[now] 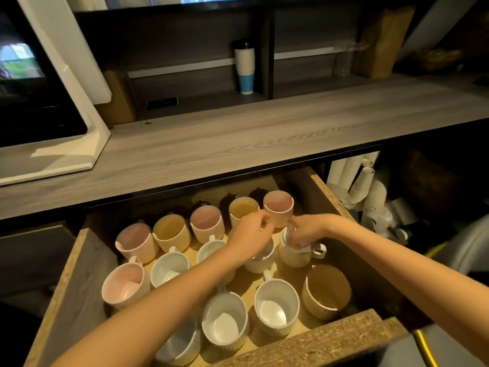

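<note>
Pink mug (278, 205) at the back right corner of the open drawer (330, 197); your left hand (250, 233) curls on its near wall; right hand (304, 231) blurred, grasp unreadable; treat as glazed ceramic (stiff, weighty, slick, chippable); grip the ribbed body, clear of the yellow mug (243, 207).

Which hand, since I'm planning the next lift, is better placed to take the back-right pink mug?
Left, probably: the left hand curls its fingers beside the pink mug, while the right hand hangs blurred over a white mug.
</note>
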